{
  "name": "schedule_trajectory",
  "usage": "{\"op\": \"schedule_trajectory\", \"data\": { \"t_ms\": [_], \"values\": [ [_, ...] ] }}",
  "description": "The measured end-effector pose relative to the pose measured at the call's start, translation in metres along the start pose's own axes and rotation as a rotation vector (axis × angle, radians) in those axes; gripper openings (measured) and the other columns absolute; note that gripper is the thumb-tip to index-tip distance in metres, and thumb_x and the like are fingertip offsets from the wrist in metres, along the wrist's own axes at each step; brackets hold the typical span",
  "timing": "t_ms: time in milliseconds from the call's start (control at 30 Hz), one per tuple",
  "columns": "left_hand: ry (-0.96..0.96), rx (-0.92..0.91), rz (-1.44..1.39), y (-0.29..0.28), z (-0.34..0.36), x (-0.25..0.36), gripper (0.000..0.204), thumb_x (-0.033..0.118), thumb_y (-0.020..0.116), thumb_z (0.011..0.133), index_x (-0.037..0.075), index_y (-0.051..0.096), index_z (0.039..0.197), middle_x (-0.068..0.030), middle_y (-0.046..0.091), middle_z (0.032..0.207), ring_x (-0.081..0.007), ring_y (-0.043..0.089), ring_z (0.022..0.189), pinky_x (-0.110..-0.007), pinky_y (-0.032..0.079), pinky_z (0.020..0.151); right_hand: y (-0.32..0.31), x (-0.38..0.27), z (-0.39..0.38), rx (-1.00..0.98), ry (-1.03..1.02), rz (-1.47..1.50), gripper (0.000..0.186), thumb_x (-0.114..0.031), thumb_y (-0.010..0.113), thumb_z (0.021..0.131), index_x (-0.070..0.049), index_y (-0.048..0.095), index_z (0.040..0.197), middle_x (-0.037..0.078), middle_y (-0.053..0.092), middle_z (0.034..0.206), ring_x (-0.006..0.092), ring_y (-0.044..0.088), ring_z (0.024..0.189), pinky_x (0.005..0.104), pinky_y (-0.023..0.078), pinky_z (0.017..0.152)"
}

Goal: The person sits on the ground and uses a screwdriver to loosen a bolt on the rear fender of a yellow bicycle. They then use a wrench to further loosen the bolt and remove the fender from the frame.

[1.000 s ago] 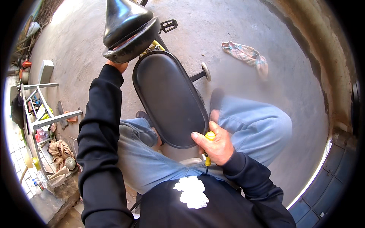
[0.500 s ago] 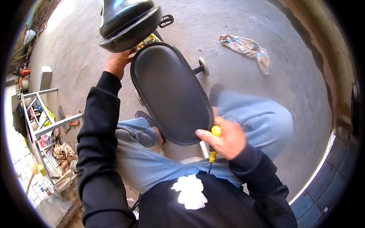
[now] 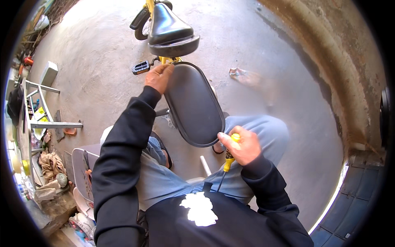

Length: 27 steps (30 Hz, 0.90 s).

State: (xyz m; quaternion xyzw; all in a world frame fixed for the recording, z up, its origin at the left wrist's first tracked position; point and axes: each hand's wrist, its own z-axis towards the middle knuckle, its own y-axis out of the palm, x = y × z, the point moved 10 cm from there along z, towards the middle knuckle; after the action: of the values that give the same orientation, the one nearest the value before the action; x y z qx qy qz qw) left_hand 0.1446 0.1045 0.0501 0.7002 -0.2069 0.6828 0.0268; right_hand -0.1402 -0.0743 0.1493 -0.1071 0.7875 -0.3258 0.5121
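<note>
A small yellow bicycle stands in front of me, with a black saddle (image 3: 169,29) and a smooth black oval rear carrier plate (image 3: 194,105). My left hand (image 3: 159,78) grips the far left rim of that plate, just behind the saddle; its fingertips are partly hidden. At the near right end is my right hand (image 3: 243,146), closed round a yellow-handled screwdriver (image 3: 228,161). The blade points down toward my lap, and the thumb rests at or beside the plate's edge. A black pedal (image 3: 141,67) shows left of the frame.
Left of me are a metal ladder-like frame (image 3: 55,124), a pale block (image 3: 49,73), crumpled brown cloth (image 3: 52,164) and a grey-mauve chair-like piece (image 3: 82,173). A patterned rag (image 3: 242,75) lies on the concrete floor to the right. A wall (image 3: 337,53) and blue metal door (image 3: 343,206) stand beyond.
The saddle and the plate's far end have shifted right in view, and the left pedal and front wheel have come into sight. Both hands keep their holds.
</note>
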Motion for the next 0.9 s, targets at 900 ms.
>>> {"op": "schedule_trajectory", "data": {
  "t_ms": [900],
  "values": [
    [0.403,-0.256,0.632,0.032,-0.004,0.060,0.021,0.000,0.072,0.084,-0.001,0.067,0.104,-0.0088,0.064,0.087,-0.0136,0.061,0.074,-0.024,0.048,0.066,-0.038,0.112,0.338,0.120,-0.021,1.050,0.031,-0.041,0.064,0.091,-0.011,0.058,0.095,0.007,0.065,0.076,0.0152,0.064,0.060,0.0278,0.055,0.052]
  ]
}}
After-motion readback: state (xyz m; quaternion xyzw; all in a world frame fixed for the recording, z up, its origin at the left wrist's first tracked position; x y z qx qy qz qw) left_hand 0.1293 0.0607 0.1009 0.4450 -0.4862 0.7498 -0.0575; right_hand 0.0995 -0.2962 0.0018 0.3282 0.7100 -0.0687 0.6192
